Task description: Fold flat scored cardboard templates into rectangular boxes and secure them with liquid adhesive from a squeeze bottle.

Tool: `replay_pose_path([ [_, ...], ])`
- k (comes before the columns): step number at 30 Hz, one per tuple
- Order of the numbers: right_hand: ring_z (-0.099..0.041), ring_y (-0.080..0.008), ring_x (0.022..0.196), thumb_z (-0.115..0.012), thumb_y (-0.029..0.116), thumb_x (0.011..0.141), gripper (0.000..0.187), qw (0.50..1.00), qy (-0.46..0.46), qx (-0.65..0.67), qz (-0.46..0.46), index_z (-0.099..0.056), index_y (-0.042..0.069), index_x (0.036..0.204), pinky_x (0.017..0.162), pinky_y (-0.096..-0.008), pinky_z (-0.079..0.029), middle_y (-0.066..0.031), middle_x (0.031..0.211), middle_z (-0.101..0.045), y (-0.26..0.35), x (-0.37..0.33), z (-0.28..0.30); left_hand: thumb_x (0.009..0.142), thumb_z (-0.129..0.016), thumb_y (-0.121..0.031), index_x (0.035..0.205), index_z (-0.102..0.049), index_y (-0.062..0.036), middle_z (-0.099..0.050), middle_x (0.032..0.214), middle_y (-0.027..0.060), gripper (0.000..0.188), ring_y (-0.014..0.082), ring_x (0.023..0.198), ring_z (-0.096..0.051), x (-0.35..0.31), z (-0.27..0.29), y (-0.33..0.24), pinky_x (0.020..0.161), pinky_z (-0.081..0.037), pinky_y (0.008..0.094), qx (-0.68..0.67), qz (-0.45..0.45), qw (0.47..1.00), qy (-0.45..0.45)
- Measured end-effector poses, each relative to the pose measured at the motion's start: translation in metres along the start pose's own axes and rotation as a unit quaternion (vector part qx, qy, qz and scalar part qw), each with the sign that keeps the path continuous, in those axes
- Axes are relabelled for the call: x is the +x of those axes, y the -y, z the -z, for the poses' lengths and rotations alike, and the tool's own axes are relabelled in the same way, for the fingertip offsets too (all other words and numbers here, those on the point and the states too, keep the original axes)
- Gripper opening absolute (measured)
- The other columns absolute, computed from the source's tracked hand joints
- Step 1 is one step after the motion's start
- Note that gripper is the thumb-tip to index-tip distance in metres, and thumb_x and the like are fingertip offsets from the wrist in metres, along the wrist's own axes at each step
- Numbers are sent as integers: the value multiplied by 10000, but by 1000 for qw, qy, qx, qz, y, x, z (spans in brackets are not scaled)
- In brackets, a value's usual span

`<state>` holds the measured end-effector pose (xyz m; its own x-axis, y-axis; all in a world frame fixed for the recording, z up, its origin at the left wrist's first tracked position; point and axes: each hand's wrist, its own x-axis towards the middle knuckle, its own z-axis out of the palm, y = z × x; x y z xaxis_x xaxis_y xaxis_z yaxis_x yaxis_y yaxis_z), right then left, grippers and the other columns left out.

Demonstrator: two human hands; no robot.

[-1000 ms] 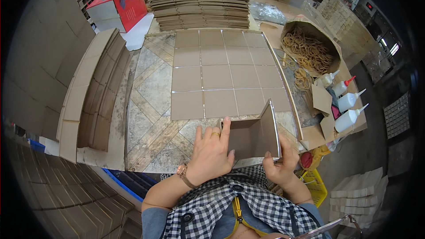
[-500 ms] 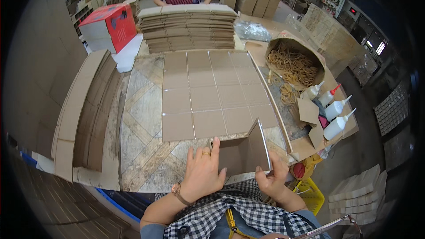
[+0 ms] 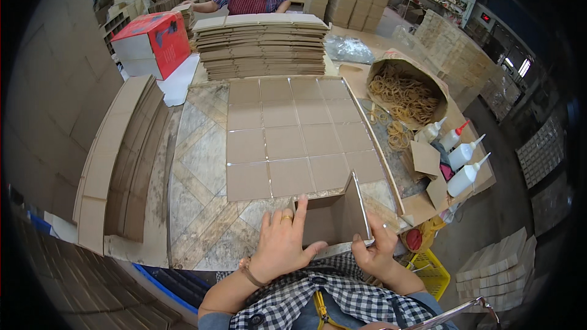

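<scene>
A brown cardboard piece (image 3: 324,220) with upright sides stands at the near edge of the worktable, in front of me. My left hand (image 3: 282,239) is at its left side, fingers spread, with the index fingertip at its far left corner and the thumb pointing right. My right hand (image 3: 377,252) pinches the near end of its upright right panel (image 3: 356,205) between thumb and fingers. Just beyond lies a flat cardboard sheet (image 3: 287,140), divided into squares by shiny lines.
Stacked cardboard (image 3: 260,52) stands at the far side; bent strips (image 3: 116,159) stand at left. To the right are a bag of rubber bands (image 3: 406,95), white squeeze bottles (image 3: 463,178) and a yellow basket (image 3: 433,275). A co-worker in a striped apron (image 3: 251,0) stands opposite.
My left thumb has swung out to the right, away from its fingers. My right hand keeps its pinch on the panel. The co-worker has stretched an arm to the left.
</scene>
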<state>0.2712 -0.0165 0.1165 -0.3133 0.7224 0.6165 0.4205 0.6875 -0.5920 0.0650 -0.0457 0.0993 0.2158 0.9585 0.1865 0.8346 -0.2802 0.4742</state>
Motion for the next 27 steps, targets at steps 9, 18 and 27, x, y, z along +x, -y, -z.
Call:
replay_pose_path([
  [9,-600,-446,980,-613,87,687,410,935,173,-277,135,-655,96,1094,821,-503,-509,-235,1109,-598,6,-8,-24,779,-671,-432,1450,-53,64,-359,1372,312,1038,403,1178,-455,-39,-4,45,1060,-294,434,-317,-51,946,45],
  [18,-617,-409,978,-641,114,690,397,938,263,-203,97,-653,37,1078,876,-454,-495,-206,1094,-623,18,15,3,677,-565,-79,1312,-483,-103,-511,1201,189,640,332,1161,-483,-26,-11,28,1059,-266,538,-120,-50,991,19],
  [27,-646,-308,801,-582,106,814,190,945,-94,-259,-177,-636,3,965,721,-386,-503,-171,862,-661,-196,106,84,667,-571,-40,1202,-567,-116,-562,1051,164,541,346,1031,-553,-19,-20,24,992,-311,573,-155,-46,985,-59],
])
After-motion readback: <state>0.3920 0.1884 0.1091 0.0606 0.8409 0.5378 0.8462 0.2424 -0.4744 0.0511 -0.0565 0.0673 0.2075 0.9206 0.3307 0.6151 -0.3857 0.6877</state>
